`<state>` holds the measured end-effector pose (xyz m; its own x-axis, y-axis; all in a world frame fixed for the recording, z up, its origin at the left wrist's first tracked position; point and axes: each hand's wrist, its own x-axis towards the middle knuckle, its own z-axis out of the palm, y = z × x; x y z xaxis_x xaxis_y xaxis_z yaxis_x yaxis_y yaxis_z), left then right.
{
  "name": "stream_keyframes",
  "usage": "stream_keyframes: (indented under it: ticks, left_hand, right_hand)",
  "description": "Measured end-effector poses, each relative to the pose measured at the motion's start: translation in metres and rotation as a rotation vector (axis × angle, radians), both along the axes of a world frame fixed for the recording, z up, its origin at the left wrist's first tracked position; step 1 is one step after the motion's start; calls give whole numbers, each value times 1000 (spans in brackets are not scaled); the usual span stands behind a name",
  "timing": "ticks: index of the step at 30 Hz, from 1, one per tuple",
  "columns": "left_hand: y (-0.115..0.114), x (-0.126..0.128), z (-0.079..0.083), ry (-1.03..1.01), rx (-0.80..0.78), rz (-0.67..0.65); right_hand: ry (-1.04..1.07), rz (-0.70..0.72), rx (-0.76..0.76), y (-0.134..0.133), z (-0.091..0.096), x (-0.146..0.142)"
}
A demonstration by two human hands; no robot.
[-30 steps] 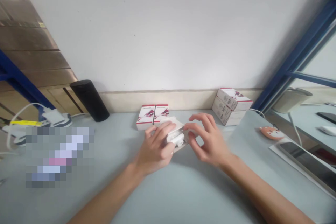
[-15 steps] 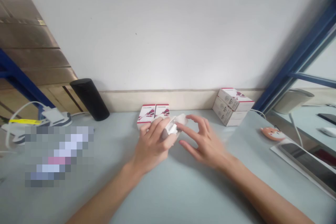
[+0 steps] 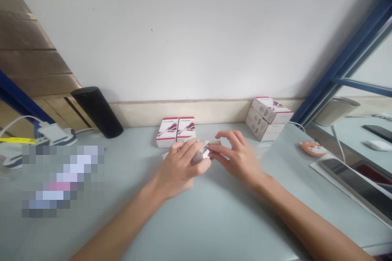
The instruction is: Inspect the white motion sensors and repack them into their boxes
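My left hand (image 3: 180,167) is wrapped over a small white box (image 3: 199,155), with the fingers on top and the thumb along the near side. The box's right end is open and its flaps stick out. At that end, the thumb and index finger of my right hand (image 3: 237,155) pinch a flap (image 3: 214,143); the other fingers are curled above it. Most of the box is hidden under my left hand. Just behind, a white box with red and purple print (image 3: 167,131) lies beside a matching box (image 3: 186,127).
Similar boxes (image 3: 269,118) are stacked by the wall at the right. A black cylinder (image 3: 97,111) and a white power strip (image 3: 58,135) are at the left, near a pixelated patch. An orange animal-faced item (image 3: 312,148) and a phone-like dark slab (image 3: 355,183) lie right.
My right thumb and index finger have come together on the flap at the box's open end, where they were apart before. The whole view has shifted slightly.
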<state>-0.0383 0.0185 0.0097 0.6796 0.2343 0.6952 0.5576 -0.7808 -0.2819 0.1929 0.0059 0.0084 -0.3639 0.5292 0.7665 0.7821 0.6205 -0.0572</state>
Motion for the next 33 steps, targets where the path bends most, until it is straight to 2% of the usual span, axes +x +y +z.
stream_keyframes:
  ticks: [3,6,8,11,14,16,18,20,22,24,27,31,33]
  left_hand:
    - [3,1,1,-74,-64,25]
    - [7,0,2,-184,-116,90]
    - [9,0,1,-217,-126,110]
    - [9,0,-1,-213,-114,102]
    - [9,0,-1,-192,-127,94]
    - [9,-1,0,-172,-163,91]
    - [10,-1,0,-150,-200,78]
    - [11,-2,0,-134,-225,41]
    - [11,-2,0,-124,-232,-10]
    - [11,-2,0,-109,-226,-60]
    - [11,-2,1,-65,-198,-116]
    - [12,-4,1,-51,-216,-99]
    - [14,-5,0,-97,-256,-57]
  right_hand:
    - [113,21,88,3,6,6]
    - [298,-125,86,10,10,17]
    - [304,-239,-80,18,6,25]
    - [145,-283,-431,28,-9,33]
    - [9,-292,-582,31,-21,35]
    - [-3,-309,-543,27,-20,33]
    - [85,-298,-410,20,-11,29]
    - [171,-170,-265,11,0,25]
    - [137,27,-191,4,8,20]
    - [40,153,-181,0,9,16]
    - [6,201,-227,0,6,12]
    - [155,271,-286,0,13,16]
    - [271,186,-273,2,20,23]
